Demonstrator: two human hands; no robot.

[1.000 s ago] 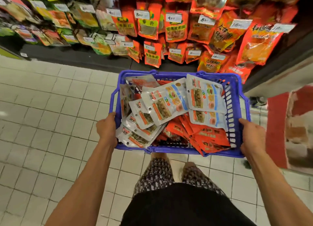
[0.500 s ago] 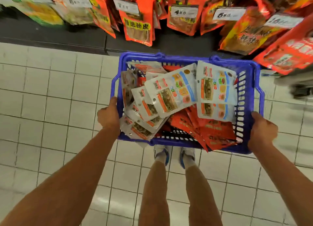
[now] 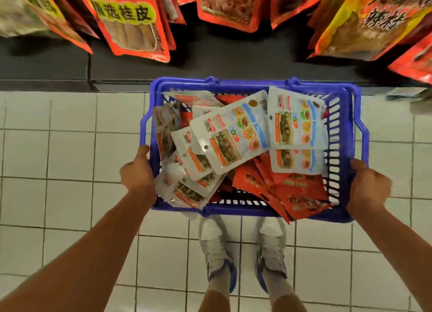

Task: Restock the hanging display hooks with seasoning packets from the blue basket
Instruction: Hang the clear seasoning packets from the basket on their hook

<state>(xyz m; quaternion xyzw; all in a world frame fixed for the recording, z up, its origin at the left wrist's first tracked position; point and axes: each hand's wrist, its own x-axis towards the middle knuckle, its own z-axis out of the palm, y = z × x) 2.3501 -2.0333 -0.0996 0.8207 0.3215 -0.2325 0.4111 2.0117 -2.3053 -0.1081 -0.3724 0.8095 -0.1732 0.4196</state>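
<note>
A blue plastic basket [image 3: 247,83] hangs in front of me above the tiled floor, close to the display's dark base. It is filled with white seasoning packets [image 3: 233,134] and red seasoning packets [image 3: 297,190]. My left hand [image 3: 138,171] grips the basket's left rim. My right hand [image 3: 367,187] grips its right rim. Orange and red packets on the display hooks [image 3: 131,24] hang along the top of the view, just above the basket's far edge.
A dark base ledge [image 3: 210,61] runs under the hanging packets. White floor tiles [image 3: 70,152] spread to the left and below. My two feet in white shoes [image 3: 217,248] stand directly under the basket's near edge.
I have stepped closer to the display and tilted my view down; the hanging packets now loom larger at the top. Both hands keep their grip on the basket.
</note>
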